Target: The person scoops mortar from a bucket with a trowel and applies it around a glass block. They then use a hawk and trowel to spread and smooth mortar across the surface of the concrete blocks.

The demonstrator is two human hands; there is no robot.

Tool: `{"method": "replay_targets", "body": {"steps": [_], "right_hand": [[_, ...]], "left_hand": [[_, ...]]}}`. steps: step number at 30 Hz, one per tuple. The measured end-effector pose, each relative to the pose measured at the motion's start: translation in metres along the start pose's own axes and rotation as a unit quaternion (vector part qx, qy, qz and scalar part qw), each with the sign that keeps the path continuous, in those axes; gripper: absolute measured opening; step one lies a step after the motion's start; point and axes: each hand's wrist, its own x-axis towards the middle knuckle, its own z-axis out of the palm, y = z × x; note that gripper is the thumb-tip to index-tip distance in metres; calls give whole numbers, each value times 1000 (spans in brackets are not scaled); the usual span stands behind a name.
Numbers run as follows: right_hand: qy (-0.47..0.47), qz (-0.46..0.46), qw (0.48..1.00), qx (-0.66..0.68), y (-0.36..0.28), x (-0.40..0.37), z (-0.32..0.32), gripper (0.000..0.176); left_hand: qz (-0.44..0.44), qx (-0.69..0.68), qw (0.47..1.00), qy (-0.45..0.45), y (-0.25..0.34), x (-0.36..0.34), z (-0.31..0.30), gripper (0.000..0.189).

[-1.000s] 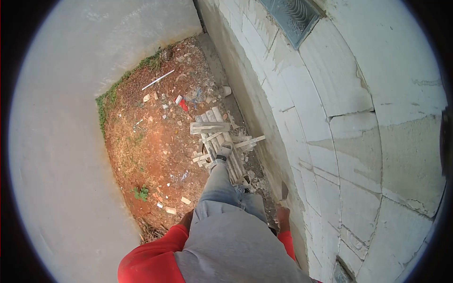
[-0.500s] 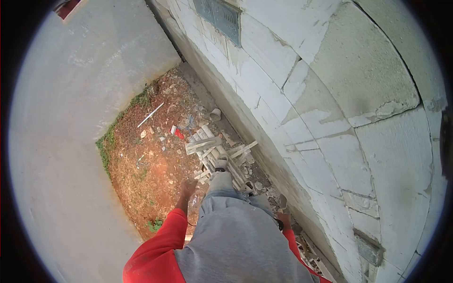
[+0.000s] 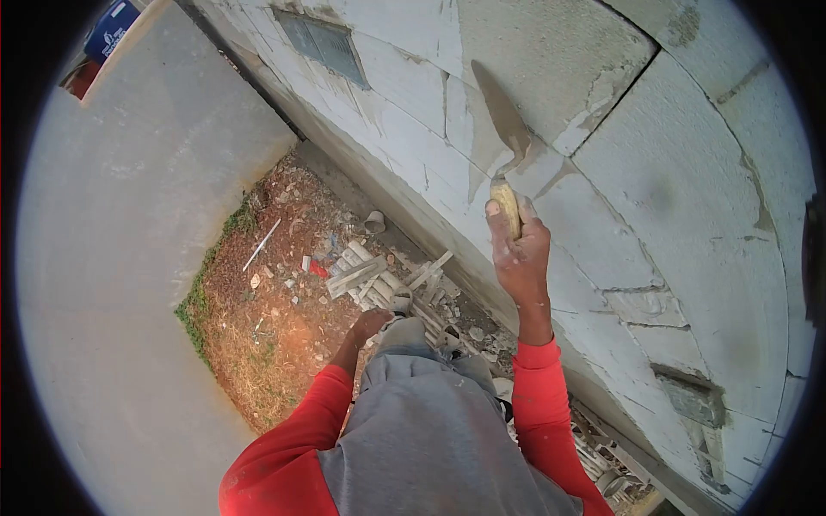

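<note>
My right hand (image 3: 520, 249) is wrapped round the pale wooden handle of a pointed trowel (image 3: 502, 110), whose blade lies close to the block wall (image 3: 619, 206). The trowel tip points to the upper left; whether the blade touches the wall is unclear. Low beside my knee, my left hand (image 3: 372, 325) is closed, with its fingers partly hidden, and I cannot make out what it holds, if anything.
Far below are reddish ground (image 3: 267, 335), stacked pale pieces (image 3: 370, 275), a bucket (image 3: 374, 222) and a white stick (image 3: 261, 244). A grey wall (image 3: 112, 258) stands at left, with a blue container (image 3: 110, 30) at upper left.
My right hand has risen from beside my hip to the block wall, bringing the trowel into clear view. My left hand has moved slightly right, towards my knee. The view has shifted.
</note>
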Motion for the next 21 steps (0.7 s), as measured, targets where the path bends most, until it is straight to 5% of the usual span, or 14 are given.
{"method": "replay_targets", "body": {"steps": [1,2,3,4,6,10,14,17,18,20,21], "right_hand": [[4,-30,999,-24,-20,17,6,37],[-12,-42,996,-76,-25,33,17,38],[-28,-50,990,-130,-28,45,29,39],[-44,-54,980,-185,-30,47,37,41],[-12,-71,988,-137,-54,41,50,42],[-20,-88,974,-207,-46,68,83,41],[14,-85,976,-198,-40,70,97,41],[-21,-48,965,-256,-28,63,90,42],[-20,-35,964,-263,-30,59,85,43],[-26,-6,961,-276,-33,47,74,43],[-27,1,957,-290,-24,43,70,44]], "left_hand": [[-25,61,997,-37,-13,-12,18,67],[-194,58,978,-54,-5,-24,36,73],[-291,-191,934,-77,35,-53,35,77],[-370,-425,820,-100,83,-85,30,82],[-87,-164,973,-134,28,-95,15,85],[-204,-154,959,-121,9,-125,-13,82],[-199,-198,956,-88,13,-131,-36,80],[-1,-94,994,-49,20,-124,-56,79],[-1,-103,994,-30,43,-113,-67,79],[-299,-386,872,30,179,-76,-90,79],[-267,-313,910,48,176,-57,-113,82]]}}
